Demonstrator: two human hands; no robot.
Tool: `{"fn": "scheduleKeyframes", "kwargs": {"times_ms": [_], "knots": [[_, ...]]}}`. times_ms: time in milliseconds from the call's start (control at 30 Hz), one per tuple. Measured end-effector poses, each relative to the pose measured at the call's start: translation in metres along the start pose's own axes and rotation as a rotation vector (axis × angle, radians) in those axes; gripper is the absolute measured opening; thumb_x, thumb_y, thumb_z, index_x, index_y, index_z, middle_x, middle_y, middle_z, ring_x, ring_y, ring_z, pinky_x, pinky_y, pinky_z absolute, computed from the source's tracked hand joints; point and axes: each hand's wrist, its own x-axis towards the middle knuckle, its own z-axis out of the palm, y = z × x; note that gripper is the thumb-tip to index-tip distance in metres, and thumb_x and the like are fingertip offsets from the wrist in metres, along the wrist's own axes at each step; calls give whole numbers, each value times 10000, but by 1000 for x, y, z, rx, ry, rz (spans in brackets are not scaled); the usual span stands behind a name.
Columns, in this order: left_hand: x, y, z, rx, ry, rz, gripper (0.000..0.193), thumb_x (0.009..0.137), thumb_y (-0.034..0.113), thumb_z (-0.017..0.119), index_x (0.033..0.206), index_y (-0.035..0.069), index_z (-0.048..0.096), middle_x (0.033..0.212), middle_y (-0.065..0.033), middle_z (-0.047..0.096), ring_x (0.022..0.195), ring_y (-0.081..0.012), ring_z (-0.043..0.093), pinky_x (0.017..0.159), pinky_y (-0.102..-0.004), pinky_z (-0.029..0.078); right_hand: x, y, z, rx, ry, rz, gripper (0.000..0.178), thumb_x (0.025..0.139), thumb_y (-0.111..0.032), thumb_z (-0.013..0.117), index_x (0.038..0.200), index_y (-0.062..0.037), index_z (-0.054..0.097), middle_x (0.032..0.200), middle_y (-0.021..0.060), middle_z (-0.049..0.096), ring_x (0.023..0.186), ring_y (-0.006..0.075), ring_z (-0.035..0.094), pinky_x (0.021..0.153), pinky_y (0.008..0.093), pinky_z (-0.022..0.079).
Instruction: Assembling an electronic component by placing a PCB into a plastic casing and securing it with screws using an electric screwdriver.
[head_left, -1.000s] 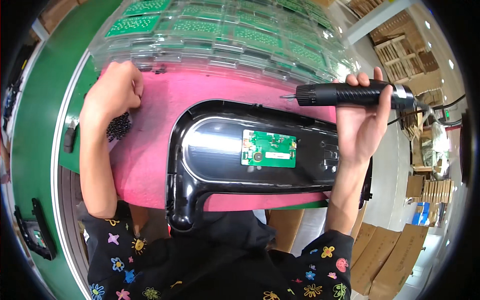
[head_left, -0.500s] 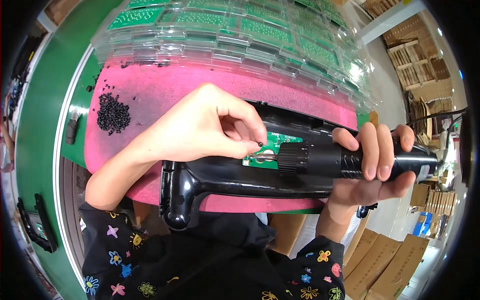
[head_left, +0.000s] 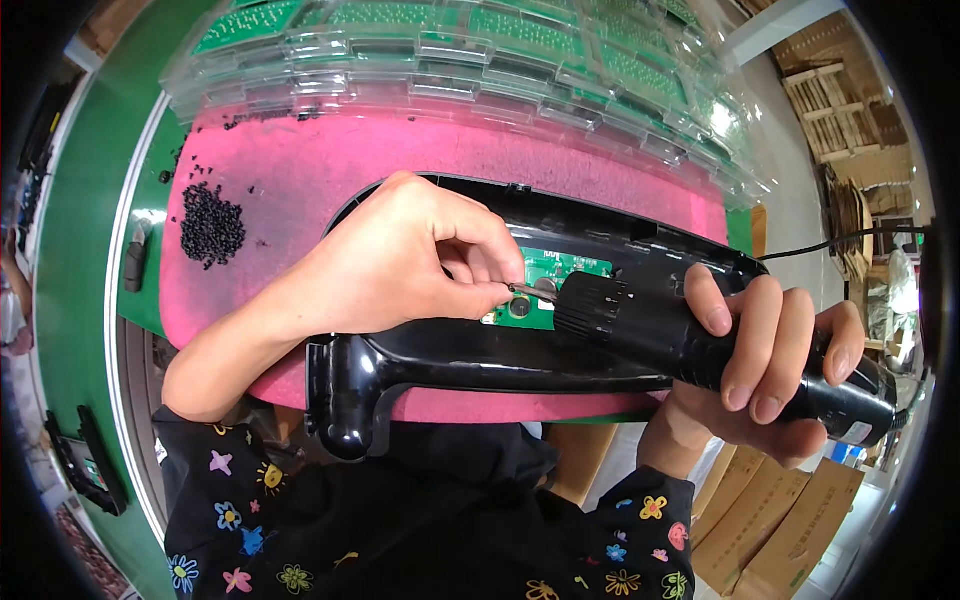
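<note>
My right hand (head_left: 765, 350) is wrapped round a black electric screwdriver (head_left: 640, 325), whose bit points left and tilts slightly up. At the bit's tip, thumb and forefinger of my left hand (head_left: 415, 265) pinch a tiny black screw (head_left: 513, 288), mostly covered by the fingertips. Both hands are over a long black plastic housing (head_left: 480, 365) with a handle-like end at the lower left. Inside it sits a green circuit board (head_left: 540, 316), partly hidden by my left fingers and the screwdriver.
A pile of small black screws (head_left: 212, 228) lies on the pink mat (head_left: 285, 165). Stacked clear trays (head_left: 450, 85) with green boards line the back. A dark-handled tool (head_left: 135, 265) lies at the left, cardboard boxes (head_left: 770, 530) stand lower right, and a black cable (head_left: 850, 240) runs right.
The screwdriver's rear end has swung down and right, so its bit now angles up to the pinched screw, with the bit tip at my left fingertips. My left hand has shifted slightly left.
</note>
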Motion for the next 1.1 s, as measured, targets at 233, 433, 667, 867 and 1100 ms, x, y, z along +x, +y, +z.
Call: {"fn": "scheduleKeyframes", "kwargs": {"times_ms": [233,433,667,867,1100], "knots": [[1,-1,2,37,30,3,140,757,-95,701,874,-17,705,844,-78,689,741,-100,658,671,-224,553,-3,-4,-2,-42,-47,18,393,738,-177,825,1001,-188,533,703,-52,574,660,95,533,798,334,332],[3,2,5,-80,32,-55,148,763,-89,700,890,-13,705,839,-76,692,741,-110,666,658,-228,545,-2,-11,1,-159,-79,9,363,764,-210,802,1015,-182,542,708,-53,579,658,82,534,780,307,347],[-2,-5,4,518,119,247,220,713,-107,680,910,-8,673,854,-100,674,784,-259,673,672,-322,539,2,-25,-23,-378,91,46,290,862,-283,635,1086,-138,522,688,-25,485,604,100,437,676,312,344],[-3,-3,9,619,78,320,290,682,-135,665,935,6,667,884,-95,619,796,-268,650,663,-338,535,3,-30,-37,-394,3,82,398,859,-242,644,1168,-105,433,721,51,509,593,169,477,609,343,380],[-8,-3,12,816,63,311,371,651,-135,658,978,35,708,889,-98,571,804,-268,616,652,-361,514,3,-19,-24,-431,135,88,375,831,-175,659,1111,-73,431,669,63,503,543,161,467,541,320,404]]}}
